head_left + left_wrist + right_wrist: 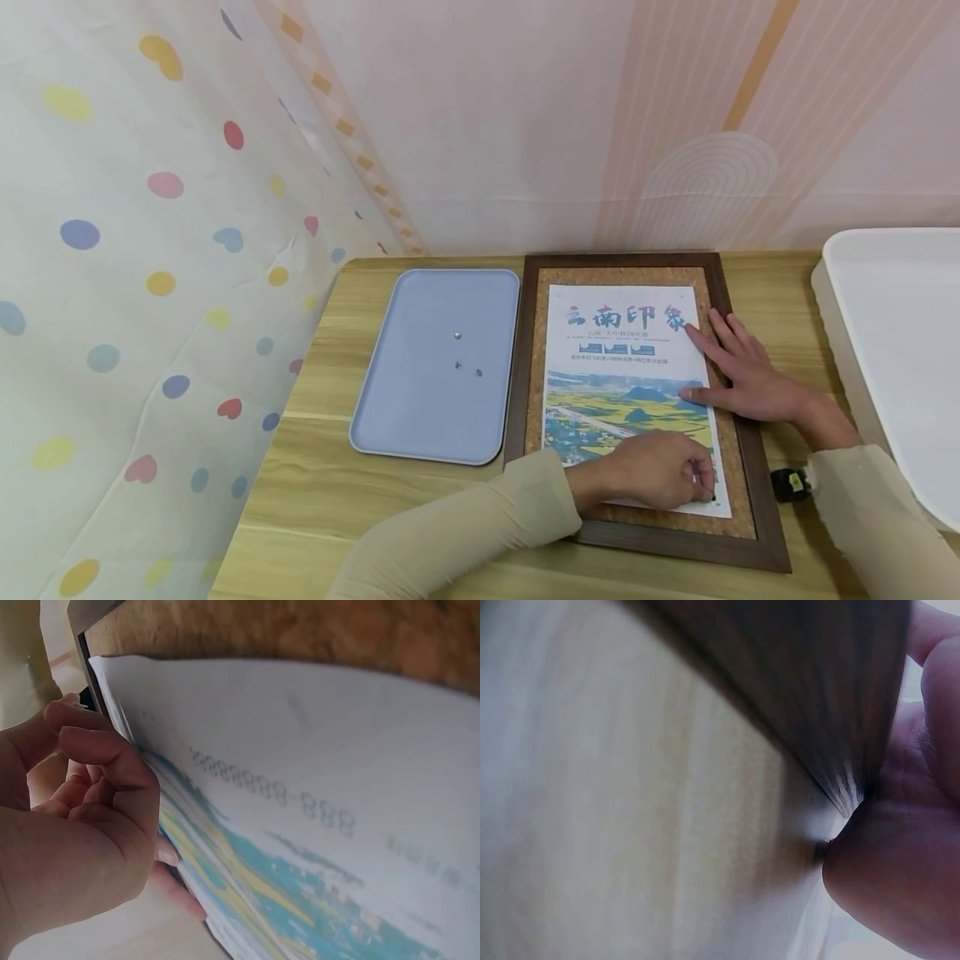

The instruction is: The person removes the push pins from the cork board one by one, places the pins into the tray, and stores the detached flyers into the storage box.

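A printed poster [626,342] with a landscape picture lies on a cork board [738,500] in a dark wooden frame [765,517]. My left hand [660,471] reaches across the poster's lower part, thumb and forefinger pinching a small pushpin [713,498] at its lower right corner. The fingers mostly hide this pin; in the left wrist view, the fingertips [64,716] meet above the paper. With fingers spread, my right hand [753,379] rests on the poster's right edge and the frame. In the right wrist view, its palm [900,855] is beside the frame's dark side.
A blue tray [420,400] left of the frame holds a few small pins [458,336]. A large white bin [855,333] stands at the right. The wooden table [300,500] meets patterned curtains at the back and left.
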Motion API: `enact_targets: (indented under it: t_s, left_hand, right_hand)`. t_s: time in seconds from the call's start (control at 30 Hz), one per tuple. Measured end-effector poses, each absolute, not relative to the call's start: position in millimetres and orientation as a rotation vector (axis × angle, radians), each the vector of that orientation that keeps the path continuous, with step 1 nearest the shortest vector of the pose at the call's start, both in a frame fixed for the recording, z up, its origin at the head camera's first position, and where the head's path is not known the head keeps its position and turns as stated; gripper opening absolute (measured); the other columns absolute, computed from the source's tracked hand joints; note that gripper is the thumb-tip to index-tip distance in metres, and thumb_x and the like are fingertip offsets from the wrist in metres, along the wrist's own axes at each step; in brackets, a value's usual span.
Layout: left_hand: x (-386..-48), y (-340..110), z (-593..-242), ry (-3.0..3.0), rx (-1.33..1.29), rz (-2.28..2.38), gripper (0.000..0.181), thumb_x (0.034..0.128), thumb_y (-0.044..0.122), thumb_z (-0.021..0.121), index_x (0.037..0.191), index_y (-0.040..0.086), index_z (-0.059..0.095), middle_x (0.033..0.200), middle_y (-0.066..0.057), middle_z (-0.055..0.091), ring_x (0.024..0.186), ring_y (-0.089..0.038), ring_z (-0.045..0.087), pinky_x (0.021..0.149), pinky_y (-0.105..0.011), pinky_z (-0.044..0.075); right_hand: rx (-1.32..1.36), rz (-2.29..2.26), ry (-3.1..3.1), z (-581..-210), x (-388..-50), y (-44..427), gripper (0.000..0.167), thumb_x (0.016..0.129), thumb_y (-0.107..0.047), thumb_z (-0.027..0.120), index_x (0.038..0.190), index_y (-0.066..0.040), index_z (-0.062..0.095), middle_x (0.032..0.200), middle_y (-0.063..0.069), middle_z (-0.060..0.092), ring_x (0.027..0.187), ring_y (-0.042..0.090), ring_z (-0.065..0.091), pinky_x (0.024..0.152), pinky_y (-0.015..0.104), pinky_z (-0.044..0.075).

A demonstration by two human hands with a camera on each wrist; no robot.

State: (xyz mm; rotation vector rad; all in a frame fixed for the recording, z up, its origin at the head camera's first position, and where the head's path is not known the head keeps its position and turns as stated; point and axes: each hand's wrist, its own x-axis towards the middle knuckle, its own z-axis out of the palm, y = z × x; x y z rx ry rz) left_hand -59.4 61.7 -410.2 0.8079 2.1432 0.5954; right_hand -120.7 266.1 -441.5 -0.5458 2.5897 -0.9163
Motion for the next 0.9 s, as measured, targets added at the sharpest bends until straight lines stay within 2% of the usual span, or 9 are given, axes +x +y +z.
enact_targets:
  t_s: [0.43,0.9]
  left_hand:
    - [-66,56,-400,2.131,0.768,0.675,0.01,0.0984,0.019,0.062,0.091,0.024,0.068,0.073,0.014,0.061,0.063,-0.001,0.056,0.057,-0.016,0.044]
    - [-68,38,-395,2.109,0.752,0.801,0.01,0.0988,0.018,0.061,0.093,0.02,0.069,0.07,0.01,0.06,0.059,-0.004,0.052,0.059,-0.017,0.043]
  right_hand:
    - [-0.547,-0.915,2.596,-444,-121,267,0.099,0.089,-0.039,0.071,0.16,-0.01,0.008,0.161,0.027,-0.018,0.145,0.045,-0.025,0.105,0.075,-0.008]
    - [-0.558,-0.92,2.6,-443,-120,266,0.099,0.088,-0.038,0.071,0.159,-0.008,0.009,0.16,0.029,-0.016,0.145,0.046,-0.023,0.105,0.075,-0.006]
